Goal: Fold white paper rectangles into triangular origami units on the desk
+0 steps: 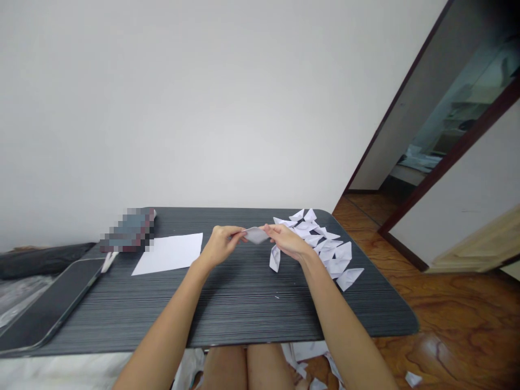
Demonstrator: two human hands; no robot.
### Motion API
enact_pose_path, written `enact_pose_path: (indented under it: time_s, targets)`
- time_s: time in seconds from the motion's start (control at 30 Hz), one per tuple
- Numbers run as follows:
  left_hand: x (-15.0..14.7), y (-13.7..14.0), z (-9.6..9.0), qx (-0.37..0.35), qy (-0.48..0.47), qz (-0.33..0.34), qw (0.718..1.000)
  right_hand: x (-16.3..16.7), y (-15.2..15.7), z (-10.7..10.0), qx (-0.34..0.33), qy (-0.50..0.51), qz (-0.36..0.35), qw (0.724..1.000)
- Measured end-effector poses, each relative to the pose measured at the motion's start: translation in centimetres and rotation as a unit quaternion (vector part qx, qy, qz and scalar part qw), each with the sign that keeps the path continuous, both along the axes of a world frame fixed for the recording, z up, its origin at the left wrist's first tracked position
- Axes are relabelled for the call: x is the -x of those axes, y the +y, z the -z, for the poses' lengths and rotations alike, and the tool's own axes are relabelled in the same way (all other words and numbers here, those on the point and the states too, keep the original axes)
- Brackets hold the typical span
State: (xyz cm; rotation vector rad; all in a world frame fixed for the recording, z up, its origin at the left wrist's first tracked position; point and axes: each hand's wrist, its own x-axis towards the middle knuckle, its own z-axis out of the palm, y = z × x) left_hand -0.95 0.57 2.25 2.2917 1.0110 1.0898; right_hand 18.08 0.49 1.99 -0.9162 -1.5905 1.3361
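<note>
A small piece of folded white paper [255, 235] is stretched between my two hands above the middle of the dark table. My left hand [221, 242] is closed, pinching its left end between thumb and fingers. At the right end, the fingers of my right hand [286, 240] are closed on the same paper. Just below my right hand, one folded paper piece [275, 258] lies on the table. A loose pile of several folded paper pieces [337, 265] spreads to the right, partly hidden behind my right hand and forearm.
Flat white sheets [173, 252] lie left on the striped dark table [247, 314], near a pixelated object [132, 230]. A dark flat panel [49, 309] is at the far left. A wall rises behind. Paper scraps [413, 378] lie on the wooden floor.
</note>
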Motion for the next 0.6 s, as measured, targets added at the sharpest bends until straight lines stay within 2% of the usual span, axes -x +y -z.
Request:
enact_pose_path:
  time_s: [0.07,0.13,0.23,0.37,0.47,0.6]
  targets:
    - [-0.16,-0.03,0.18,0.055,-0.017,0.016,0.998,0.19,-0.02,0.01,-0.07,-0.042,0.018,0.996]
    - [-0.38,-0.08,0.23,0.122,-0.052,0.042,0.99,0.47,-0.14,0.03,-0.104,-0.056,0.012,0.993]
    - [-0.64,-0.04,0.15,0.227,-0.128,0.084,0.962,0.78,-0.51,-0.09,-0.075,-0.048,0.008,0.996]
    - [-0.69,0.17,-0.1,0.331,-0.236,0.112,0.907,0.6,-0.94,-0.56,-0.048,-0.042,0.007,0.998]
    - [-0.64,0.18,-0.23,0.374,-0.263,0.108,0.883,0.34,-0.94,-0.7,-0.064,-0.047,0.004,0.997]
    - [-0.6,-0.04,-0.4,0.395,-0.273,0.097,0.872,0.19,-0.81,-0.62,-0.079,-0.051,-0.008,0.996]
